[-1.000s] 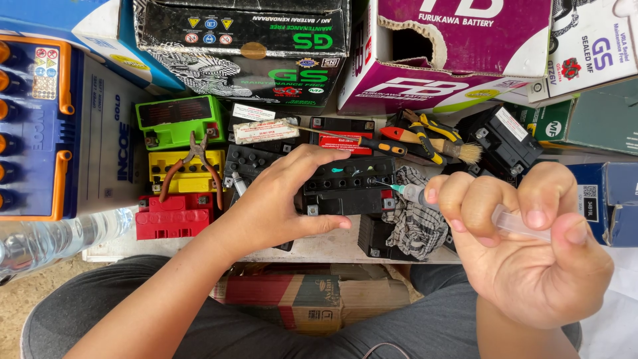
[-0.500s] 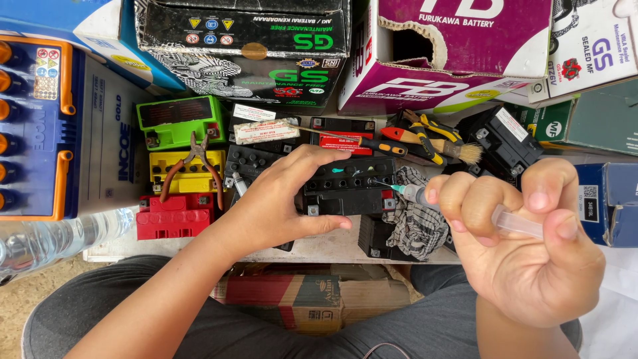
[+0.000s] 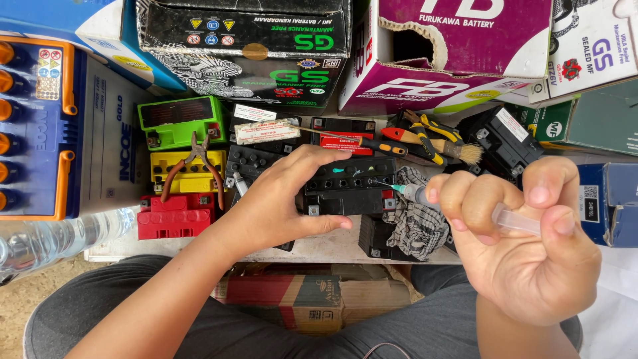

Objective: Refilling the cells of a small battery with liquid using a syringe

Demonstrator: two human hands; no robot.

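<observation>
My left hand (image 3: 282, 203) grips a small black battery (image 3: 351, 193) that sits on the light work board (image 3: 199, 247), thumb along its near side and fingers over its left top. My right hand (image 3: 525, 246) holds a clear plastic syringe (image 3: 458, 207) with my thumb on the plunger. The syringe's green-hubbed needle tip points left and reaches the battery's top right, near the row of filler holes. A checked grey cloth (image 3: 415, 223) lies just right of the battery, under the syringe.
Green (image 3: 176, 119), yellow (image 3: 186, 174) and red (image 3: 174, 216) small batteries stand at left, with pliers (image 3: 194, 163) on the yellow one. A large blue-and-white battery (image 3: 60, 126), a water bottle (image 3: 53, 238), screwdrivers, a brush (image 3: 452, 149) and cardboard battery boxes (image 3: 458, 53) surround the board.
My right hand has shifted slightly left and up with the syringe, bringing the needle tip onto the battery's top. My left hand has stayed on the battery.
</observation>
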